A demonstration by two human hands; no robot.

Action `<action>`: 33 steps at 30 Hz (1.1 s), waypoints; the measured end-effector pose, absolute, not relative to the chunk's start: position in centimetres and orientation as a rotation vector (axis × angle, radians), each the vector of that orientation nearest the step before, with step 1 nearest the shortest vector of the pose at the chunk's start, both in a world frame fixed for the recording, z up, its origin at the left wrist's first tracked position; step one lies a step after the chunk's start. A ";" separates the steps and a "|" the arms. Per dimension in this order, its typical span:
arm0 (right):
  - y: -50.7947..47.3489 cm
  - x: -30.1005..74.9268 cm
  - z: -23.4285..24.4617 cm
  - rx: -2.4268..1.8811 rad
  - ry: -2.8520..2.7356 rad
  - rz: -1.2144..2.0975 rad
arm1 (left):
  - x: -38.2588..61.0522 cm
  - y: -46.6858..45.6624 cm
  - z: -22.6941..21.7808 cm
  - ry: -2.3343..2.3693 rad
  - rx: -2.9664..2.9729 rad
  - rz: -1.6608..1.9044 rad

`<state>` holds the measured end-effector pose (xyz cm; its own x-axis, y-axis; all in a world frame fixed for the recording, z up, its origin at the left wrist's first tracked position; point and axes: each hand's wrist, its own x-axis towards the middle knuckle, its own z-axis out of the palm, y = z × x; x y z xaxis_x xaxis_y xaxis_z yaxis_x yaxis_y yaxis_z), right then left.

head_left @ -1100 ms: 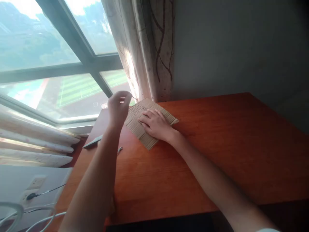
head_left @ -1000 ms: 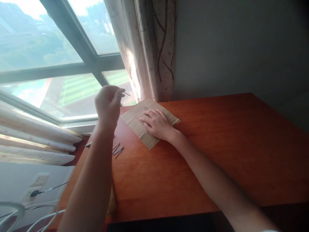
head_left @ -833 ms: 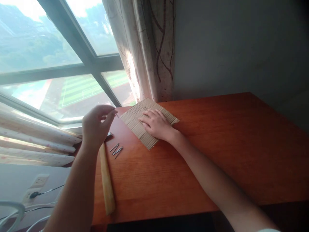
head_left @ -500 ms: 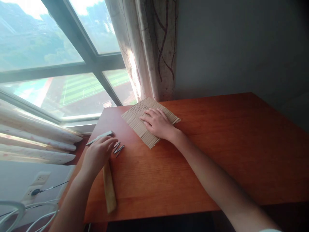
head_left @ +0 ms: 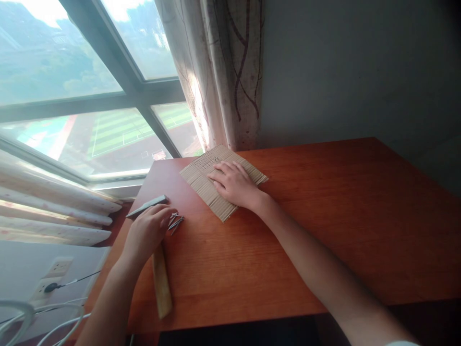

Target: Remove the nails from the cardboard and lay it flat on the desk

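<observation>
Head view — your half-curled left hand (head_left: 149, 231) is right at the nails (head_left: 176, 224), its three o'clock; can't tell if it grips one. Hammer (head_left: 162, 288) handle points to six. Your right hand (head_left: 236, 183) lies flat, unclenched, on the cardboard (head_left: 211, 191) — two o'clock.

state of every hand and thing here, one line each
left hand: at the nails, hold unclear
right hand: flat on the cardboard
cardboard: lying flat, partly covered
nails: loose pile
hammer: lying down, partly hidden
plug: plugged in
curtains: drawn aside
window: looks shut
</observation>
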<state>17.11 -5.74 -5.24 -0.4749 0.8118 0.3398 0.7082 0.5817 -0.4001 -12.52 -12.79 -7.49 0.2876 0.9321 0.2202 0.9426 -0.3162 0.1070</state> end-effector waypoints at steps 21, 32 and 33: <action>-5.9 17.1 -5.1 -1.193 -2.320 0.258 | -1.8 -0.5 -3.8 -1.721 -2.570 -1.059; -6.0 17.1 -5.0 -1.216 -2.314 0.251 | 0.6 1.8 -3.6 -1.726 -2.495 -1.457; -6.0 17.1 -5.0 -1.215 -2.317 0.255 | 0.8 1.8 -3.3 -1.729 -2.433 -1.578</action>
<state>17.06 -6.00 -4.97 -0.4714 0.8099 0.3492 0.7146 0.5828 -0.3869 0.77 1.77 -3.28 0.0517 0.8365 0.5455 0.6192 -0.4554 0.6397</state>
